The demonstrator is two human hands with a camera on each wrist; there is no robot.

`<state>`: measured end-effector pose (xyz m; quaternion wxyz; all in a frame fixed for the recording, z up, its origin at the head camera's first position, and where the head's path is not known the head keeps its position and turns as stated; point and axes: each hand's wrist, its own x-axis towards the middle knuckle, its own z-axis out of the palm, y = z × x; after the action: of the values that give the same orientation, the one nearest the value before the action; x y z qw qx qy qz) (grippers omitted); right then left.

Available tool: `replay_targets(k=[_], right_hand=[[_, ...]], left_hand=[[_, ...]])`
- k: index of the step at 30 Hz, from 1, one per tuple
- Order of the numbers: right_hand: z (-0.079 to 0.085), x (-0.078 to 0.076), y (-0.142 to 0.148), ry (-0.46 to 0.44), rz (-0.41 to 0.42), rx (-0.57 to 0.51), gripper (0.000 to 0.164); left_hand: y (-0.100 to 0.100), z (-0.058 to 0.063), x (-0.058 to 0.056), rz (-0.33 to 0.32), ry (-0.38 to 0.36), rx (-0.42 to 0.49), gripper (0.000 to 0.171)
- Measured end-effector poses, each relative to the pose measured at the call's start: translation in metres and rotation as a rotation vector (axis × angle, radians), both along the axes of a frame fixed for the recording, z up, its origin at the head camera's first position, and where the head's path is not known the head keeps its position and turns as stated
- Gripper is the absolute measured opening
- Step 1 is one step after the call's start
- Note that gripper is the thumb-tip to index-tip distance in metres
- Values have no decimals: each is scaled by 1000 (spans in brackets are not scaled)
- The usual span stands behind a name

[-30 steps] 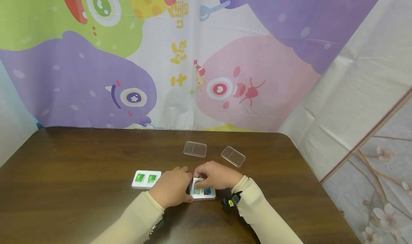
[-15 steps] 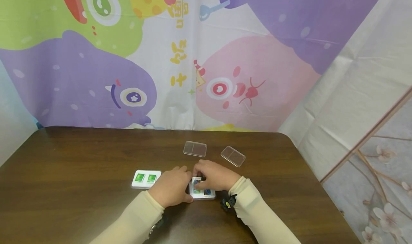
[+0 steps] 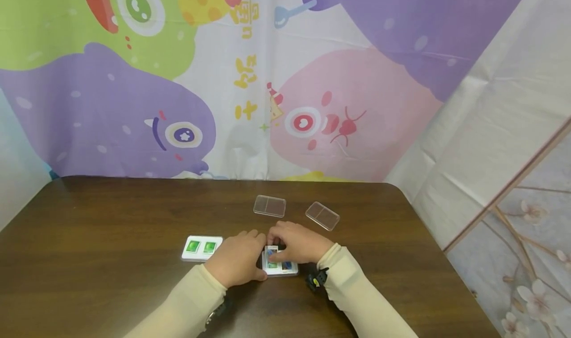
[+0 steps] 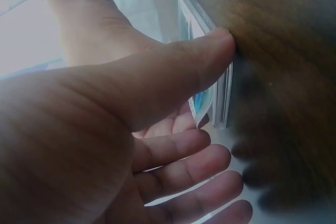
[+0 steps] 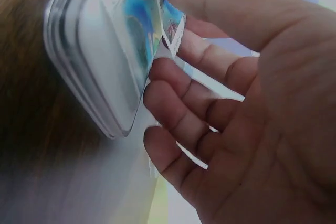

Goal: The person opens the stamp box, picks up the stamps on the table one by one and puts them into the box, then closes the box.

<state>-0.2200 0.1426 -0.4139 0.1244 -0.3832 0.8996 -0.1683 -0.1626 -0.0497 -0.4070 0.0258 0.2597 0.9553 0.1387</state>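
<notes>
In the head view a flat clear-and-white case [image 3: 281, 273] lies on the table between both hands. It bears colourful stamps, one of them a blue picture stamp [image 3: 287, 265] on its right side. My right hand [image 3: 301, 243] pinches another stamp [image 5: 172, 22], with toothed edges, between thumb and fingers over the case's left side. Beside the case's left edge is my left hand [image 3: 238, 258], thumb against the case and fingers extended. The left wrist view shows its thumb [image 4: 210, 51] touching the case edge. The pinched stamp's far part is hidden by fingers.
Left of the left hand lies a second white case [image 3: 201, 258] with two green stamps. Two transparent lids, one left [image 3: 269, 206] and one right [image 3: 322, 215], lie farther back on the brown table [image 3: 111, 219]. A printed cloth [image 3: 241, 154] hangs behind.
The right hand and wrist have shifted slightly left, the stamp still pinched over the case. The left hand keeps its place beside the case.
</notes>
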Motion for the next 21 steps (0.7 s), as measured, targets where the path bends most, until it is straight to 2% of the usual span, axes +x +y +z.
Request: replay_targets(k=[10, 21], right_hand=[[4, 3, -2, 52, 21, 34, 19], [11, 4, 2, 67, 47, 70, 28]], left_hand=[[0, 2, 1, 2, -5, 6, 56], [0, 2, 1, -7, 10, -3, 55]])
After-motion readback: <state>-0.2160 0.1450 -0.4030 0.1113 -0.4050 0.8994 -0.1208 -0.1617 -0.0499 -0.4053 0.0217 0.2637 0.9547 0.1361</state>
